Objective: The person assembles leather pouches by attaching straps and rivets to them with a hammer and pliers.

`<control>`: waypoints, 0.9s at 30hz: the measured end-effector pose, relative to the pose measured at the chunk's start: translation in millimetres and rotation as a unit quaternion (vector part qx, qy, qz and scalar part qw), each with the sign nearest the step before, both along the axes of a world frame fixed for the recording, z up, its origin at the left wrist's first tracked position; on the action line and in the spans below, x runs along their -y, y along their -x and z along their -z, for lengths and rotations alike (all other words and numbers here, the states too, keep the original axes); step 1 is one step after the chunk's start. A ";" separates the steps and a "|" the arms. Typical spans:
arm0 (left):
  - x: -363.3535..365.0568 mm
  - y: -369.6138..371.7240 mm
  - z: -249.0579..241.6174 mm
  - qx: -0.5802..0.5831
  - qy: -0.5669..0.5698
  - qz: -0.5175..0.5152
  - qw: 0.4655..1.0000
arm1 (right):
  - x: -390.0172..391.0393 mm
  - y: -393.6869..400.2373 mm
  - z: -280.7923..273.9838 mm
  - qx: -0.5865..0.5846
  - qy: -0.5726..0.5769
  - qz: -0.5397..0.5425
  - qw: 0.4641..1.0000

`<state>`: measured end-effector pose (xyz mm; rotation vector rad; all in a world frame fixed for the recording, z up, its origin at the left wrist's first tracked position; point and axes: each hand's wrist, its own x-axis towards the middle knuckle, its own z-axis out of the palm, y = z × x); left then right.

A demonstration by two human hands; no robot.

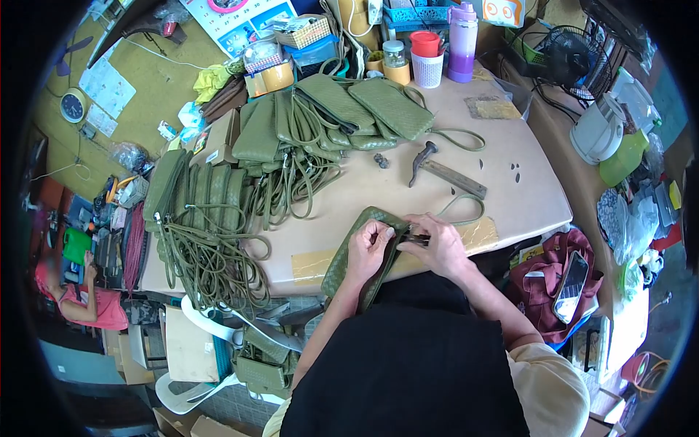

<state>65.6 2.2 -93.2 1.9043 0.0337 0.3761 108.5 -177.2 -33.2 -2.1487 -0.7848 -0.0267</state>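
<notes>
A green woven-pattern pouch (336, 271) is held at the table's front edge, tilted toward my body, with its dark opening showing. My left hand (370, 249) is closed on the pouch's upper edge, thumb and fingers pinched together. Close beside it, my right hand (440, 246) pinches at the pouch's corner; a small dark piece shows between its fingers, too small to name. A green strap loop (477, 211) lies on the table just beyond the right hand. Farther back rests a hammer (455, 178) with a wooden handle.
Stacked green pouches (331, 102) lie at the back, and more pouches (211, 189) with tangled straps sit on the left. A purple bottle (461, 51) stands behind. On the right, a red bag (535, 284) carries a phone (571, 288). Another person (95, 306) is at far left.
</notes>
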 end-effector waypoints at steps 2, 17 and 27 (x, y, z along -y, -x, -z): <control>1.3 2.2 1.2 0.023 0.016 0.015 0.999 | -7.5 -2.2 20.0 -0.038 0.004 0.010 0.999; 18.0 5.4 -25.0 -0.015 -0.082 -0.008 0.996 | 46.5 -8.7 12.2 -0.179 0.086 -0.134 0.971; 26.7 -4.0 -9.4 0.098 -0.222 -0.089 0.966 | 52.4 10.6 15.7 -0.050 0.061 0.036 0.996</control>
